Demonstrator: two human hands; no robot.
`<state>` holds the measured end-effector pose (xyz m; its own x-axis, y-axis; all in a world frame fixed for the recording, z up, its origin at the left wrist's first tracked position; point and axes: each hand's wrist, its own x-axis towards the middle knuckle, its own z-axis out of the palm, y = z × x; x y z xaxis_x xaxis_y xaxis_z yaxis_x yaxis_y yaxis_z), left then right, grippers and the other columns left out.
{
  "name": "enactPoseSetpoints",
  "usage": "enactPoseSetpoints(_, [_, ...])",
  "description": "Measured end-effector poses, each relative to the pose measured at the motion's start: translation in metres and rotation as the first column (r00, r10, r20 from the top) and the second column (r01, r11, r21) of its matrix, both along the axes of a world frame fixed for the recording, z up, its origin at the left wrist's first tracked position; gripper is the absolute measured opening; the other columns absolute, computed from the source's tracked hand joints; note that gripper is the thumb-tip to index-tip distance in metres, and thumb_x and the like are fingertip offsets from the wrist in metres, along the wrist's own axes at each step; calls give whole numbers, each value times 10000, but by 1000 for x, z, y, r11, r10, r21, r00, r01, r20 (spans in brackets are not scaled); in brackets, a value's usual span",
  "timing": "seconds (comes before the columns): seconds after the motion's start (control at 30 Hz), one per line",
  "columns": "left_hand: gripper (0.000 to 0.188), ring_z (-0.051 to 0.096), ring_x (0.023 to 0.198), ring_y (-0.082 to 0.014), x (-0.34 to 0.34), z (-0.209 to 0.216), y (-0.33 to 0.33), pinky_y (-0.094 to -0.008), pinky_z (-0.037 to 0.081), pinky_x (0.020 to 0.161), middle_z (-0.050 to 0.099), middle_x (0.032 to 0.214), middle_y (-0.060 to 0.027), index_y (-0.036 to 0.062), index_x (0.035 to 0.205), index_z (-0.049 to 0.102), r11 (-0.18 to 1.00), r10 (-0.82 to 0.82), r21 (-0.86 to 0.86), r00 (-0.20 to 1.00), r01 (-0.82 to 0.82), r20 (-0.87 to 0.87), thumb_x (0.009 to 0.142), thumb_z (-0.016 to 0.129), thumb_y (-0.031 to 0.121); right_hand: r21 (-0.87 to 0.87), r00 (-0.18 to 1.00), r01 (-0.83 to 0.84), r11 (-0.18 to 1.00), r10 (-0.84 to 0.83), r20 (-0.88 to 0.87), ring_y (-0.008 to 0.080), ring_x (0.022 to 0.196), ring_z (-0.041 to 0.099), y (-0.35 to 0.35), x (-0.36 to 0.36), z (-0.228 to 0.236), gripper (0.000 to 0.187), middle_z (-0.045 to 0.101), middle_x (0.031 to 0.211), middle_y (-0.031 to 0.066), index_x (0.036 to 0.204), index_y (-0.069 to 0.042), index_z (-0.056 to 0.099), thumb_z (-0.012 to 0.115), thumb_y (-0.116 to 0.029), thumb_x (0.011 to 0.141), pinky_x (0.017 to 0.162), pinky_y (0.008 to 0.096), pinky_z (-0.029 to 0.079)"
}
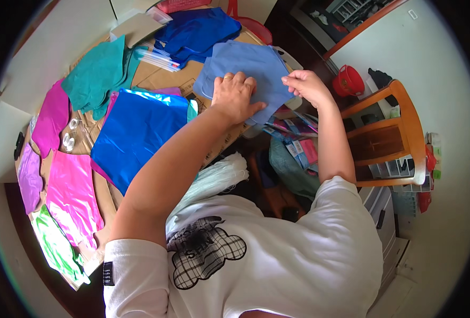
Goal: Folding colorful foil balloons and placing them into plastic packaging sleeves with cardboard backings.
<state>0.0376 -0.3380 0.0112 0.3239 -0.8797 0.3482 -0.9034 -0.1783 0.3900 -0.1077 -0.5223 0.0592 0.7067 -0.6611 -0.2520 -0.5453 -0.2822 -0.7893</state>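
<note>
A stack of light blue, thin, flat sheets [245, 58] lies on the table at its near right side. My left hand [236, 97] rests on top of it, palm down, fingers a little bent and the thumb spread out. At the stack's right edge, my right hand [308, 87] has its fingertips drawn together in a pinch. Whether an edge of a sheet is between them cannot be made out. Left of my left forearm lies a shiny dark blue foil sheet [139, 132], over purple and pink ones.
Cardboard [155, 78] covers the table. Around it lie teal sheets [94, 74], blue sheets [198, 32], pink foil [73, 193], green foil [60, 244] and white sticks [159, 59]. White string [224, 172] hangs by my lap. A wooden chair [389, 135] and red bucket [348, 80] stand right.
</note>
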Motion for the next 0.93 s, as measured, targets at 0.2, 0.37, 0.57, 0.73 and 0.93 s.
enactPoseSetpoints(0.2, [186, 562, 1010, -299, 4, -10, -4, -443, 409, 857, 597, 977, -58, 173, 907, 682, 998, -18, -54, 1000, 19, 17, 829, 664, 341, -7, 999, -24, 1000, 24, -43, 54, 589, 489, -7, -2, -12, 255, 620, 738, 0, 925, -34, 683, 686, -285, 882, 533, 199, 393])
enactPoseSetpoints(0.37, [190, 568, 1031, -305, 12, -6, -7, -455, 409, 870, 624, 979, -72, 160, 921, 703, 999, -39, -20, 984, 36, -176, 849, 639, 323, -249, 967, 58, 967, 8, 254, 40, 642, 523, 1, -7, -9, 176, 619, 731, 1, 866, -13, 665, 710, -183, 864, 565, 202, 415])
enactPoseSetpoints(0.57, [220, 575, 1075, -296, 21, -5, -8, -452, 387, 935, 652, 1041, -73, 170, 933, 722, 999, -18, 27, 940, 29, -340, 863, 609, 345, -692, 948, -174, 700, 310, 75, 148, 670, 603, 59, -10, 4, 216, 618, 754, 49, 824, -28, 644, 797, -153, 736, 619, 291, 480])
enactPoseSetpoints(0.73, [266, 614, 995, -318, 27, -8, -8, -417, 438, 875, 670, 983, -96, 128, 979, 707, 999, -47, -23, 875, 42, -482, 890, 595, 352, -615, 974, -215, 759, 123, -189, 280, 807, 633, 69, -12, -3, 341, 641, 827, 100, 804, -54, 623, 819, -308, 687, 724, 384, 491])
enactPoseSetpoints(0.93, [350, 585, 869, -126, 51, -16, -15, -253, 455, 840, 672, 937, -61, 85, 1147, 635, 990, -120, -91, 309, 105, -943, 947, 609, 372, -636, 969, -150, 757, -15, -246, 239, 704, 632, 66, -16, -8, 462, 635, 766, 111, 913, -56, 632, 837, -396, 676, 640, 357, 492])
